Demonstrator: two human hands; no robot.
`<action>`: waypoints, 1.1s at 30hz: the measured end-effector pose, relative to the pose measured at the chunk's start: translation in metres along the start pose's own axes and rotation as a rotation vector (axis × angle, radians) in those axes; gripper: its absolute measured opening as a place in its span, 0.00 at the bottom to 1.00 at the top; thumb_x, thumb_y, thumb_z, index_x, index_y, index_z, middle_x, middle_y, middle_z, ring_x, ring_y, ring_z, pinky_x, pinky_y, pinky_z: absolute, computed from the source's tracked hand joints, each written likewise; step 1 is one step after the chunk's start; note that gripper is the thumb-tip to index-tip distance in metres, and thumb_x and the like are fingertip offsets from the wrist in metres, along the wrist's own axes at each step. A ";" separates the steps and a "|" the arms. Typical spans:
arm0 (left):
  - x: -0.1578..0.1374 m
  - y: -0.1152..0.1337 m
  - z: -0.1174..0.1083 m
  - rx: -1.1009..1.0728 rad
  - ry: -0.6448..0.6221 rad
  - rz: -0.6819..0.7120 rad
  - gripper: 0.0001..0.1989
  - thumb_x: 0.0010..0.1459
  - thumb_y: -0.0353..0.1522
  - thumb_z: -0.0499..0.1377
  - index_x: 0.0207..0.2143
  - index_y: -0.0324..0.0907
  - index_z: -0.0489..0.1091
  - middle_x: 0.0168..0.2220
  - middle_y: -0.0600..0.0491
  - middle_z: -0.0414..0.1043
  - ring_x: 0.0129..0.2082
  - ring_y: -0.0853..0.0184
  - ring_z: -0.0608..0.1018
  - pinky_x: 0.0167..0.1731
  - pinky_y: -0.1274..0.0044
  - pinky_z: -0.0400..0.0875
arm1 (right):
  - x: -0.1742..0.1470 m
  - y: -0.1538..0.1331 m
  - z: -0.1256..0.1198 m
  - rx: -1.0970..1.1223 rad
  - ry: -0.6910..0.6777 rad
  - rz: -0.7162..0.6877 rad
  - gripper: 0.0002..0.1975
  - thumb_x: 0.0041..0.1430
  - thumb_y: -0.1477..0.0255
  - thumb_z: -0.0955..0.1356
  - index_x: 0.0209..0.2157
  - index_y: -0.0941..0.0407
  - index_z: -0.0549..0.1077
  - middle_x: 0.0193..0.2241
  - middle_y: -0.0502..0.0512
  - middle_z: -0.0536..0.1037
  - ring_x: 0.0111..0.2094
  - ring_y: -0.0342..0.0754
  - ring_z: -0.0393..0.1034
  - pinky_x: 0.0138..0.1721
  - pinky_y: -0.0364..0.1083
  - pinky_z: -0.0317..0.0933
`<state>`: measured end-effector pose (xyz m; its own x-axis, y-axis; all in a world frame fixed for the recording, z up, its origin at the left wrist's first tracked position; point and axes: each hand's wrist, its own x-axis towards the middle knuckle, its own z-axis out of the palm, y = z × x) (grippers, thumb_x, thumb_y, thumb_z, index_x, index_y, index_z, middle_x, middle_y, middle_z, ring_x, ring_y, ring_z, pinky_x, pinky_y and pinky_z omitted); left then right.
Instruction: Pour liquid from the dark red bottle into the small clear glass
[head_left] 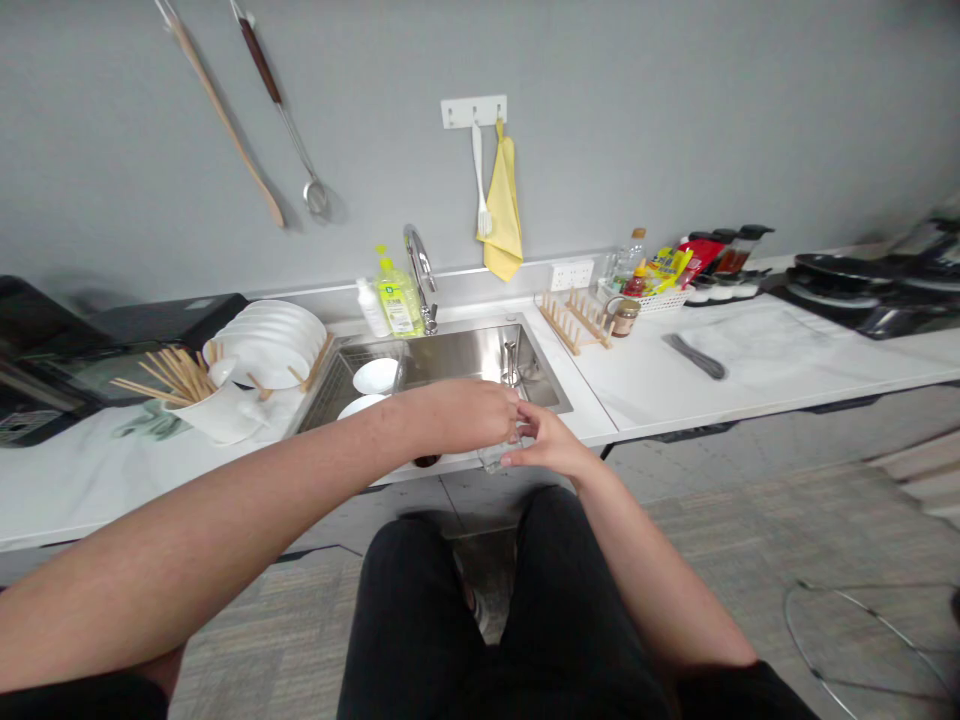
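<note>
As right hand (551,440) holds glass (491,459), long axis obscured, direction unclear

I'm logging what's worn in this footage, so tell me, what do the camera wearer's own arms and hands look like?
The left forearm and right forearm are bare, with black sleeves at the frame's lower edge. The left hand and right hand are ungloved. No watch or bracelet shows.
</note>
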<state>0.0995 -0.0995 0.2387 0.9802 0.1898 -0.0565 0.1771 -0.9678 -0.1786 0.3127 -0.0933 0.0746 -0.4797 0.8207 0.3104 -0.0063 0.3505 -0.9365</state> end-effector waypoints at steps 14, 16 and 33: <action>-0.024 0.013 -0.002 0.147 0.317 -0.289 0.26 0.73 0.34 0.63 0.71 0.47 0.72 0.70 0.45 0.76 0.71 0.53 0.75 0.76 0.56 0.62 | -0.003 0.027 -0.038 -0.002 0.400 0.006 0.42 0.44 0.58 0.88 0.56 0.49 0.72 0.53 0.56 0.82 0.52 0.56 0.80 0.59 0.56 0.74; -0.039 0.018 0.000 0.119 0.427 -0.406 0.24 0.73 0.33 0.63 0.69 0.47 0.73 0.67 0.45 0.78 0.69 0.52 0.77 0.74 0.55 0.64 | 0.000 0.037 -0.065 -0.124 0.596 0.038 0.42 0.43 0.55 0.87 0.55 0.50 0.70 0.49 0.54 0.81 0.45 0.54 0.79 0.52 0.55 0.76; -0.166 0.068 0.076 0.125 1.052 -1.094 0.16 0.67 0.32 0.65 0.57 0.45 0.77 0.52 0.45 0.85 0.53 0.52 0.85 0.59 0.61 0.76 | 0.036 0.106 -0.205 -0.943 1.110 0.485 0.38 0.51 0.54 0.83 0.56 0.55 0.68 0.47 0.66 0.83 0.45 0.63 0.78 0.50 0.57 0.71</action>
<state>-0.0579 -0.1844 0.1613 0.0018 0.5299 0.8481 0.8799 -0.4039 0.2505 0.4747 0.0665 0.0201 0.6072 0.6988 0.3781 0.6990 -0.2436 -0.6724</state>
